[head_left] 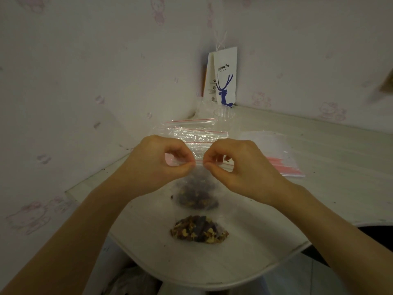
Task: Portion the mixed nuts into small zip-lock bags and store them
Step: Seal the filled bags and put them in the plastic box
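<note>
A: Where to find the bag (pixel 198 179) now?

B: Up in the middle, over the table (pixel 319 188), between left hand (pixel 161 165) and right hand (pixel 238 167). Pinched at the strip (pixel 199 161) by thumb and forefinger of each, side by side and almost touching, with the other fingers curled in and holding nothing else.

A: How to expect it to handle?

B: Probably very light and floppy. Thin clear film, so likely slippery and easy to crease, with no stiffness except at the strip. Weighted at the bottom by the nuts (pixel 196 198), so likely to sag or swing if taken low. Better to hold at the strip and press along it to seal. Not fragile as a whole, but possible to crush the nuts by squeezing.

A: Anything hard to see?

B: Yes. Cannot tell whether sealed or open, with the strip mostly under the pinch. Unclear also whether the bottom touches the table. Dim and a little blurred everywhere. Nearer, a second bag (pixel 200 229), filled and lying flat, seal not visible. Behind, empty bags (pixel 197 133); to the right, a stack (pixel 276 154) with pink edges. Source of loose nuts not in view.
</note>
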